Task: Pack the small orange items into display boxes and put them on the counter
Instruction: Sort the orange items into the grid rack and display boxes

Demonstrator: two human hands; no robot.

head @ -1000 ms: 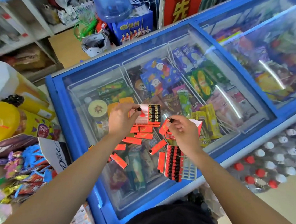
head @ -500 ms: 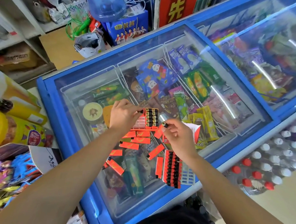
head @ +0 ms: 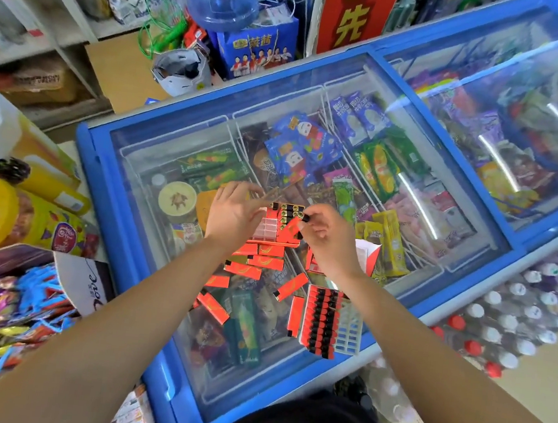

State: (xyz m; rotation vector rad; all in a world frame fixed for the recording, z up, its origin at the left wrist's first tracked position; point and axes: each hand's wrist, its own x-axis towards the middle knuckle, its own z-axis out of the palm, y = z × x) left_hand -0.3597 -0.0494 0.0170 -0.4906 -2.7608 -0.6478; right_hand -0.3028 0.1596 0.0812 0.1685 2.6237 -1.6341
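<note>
One change matters: the right hand (head: pixel 329 240) has crossed the gap to the held box (head: pixel 281 227). The item (head: pixel 304 218) pinched between its thumb and forefinger was clear of the box a second ago. Now its black end touches the box's upper right corner. The left hand (head: pixel 232 216) keeps its grip on the box's left side, fingers curled round it. Whether the box rests on the glass or is lifted off it, I cannot tell. By my reading, one more item is about to be seated and this box is only partly packed.

Largest of the containers is the freezer (head: pixel 231 97), whose wire baskets hold wrapped ice creams under a glass lid. That lid serves as the work surface.

Near the front edge of the lid lies the second box (head: pixel 322 322). Rows of black-capped orange items fill most of it, and a strip of cells on its right is bare.

Smallest is the held box, with items along its top and right. Clear empty cells show at its left middle.

Loose items (head: pixel 258 261) lie scattered on the glass between the two boxes, so plenty remains to pack.
</note>
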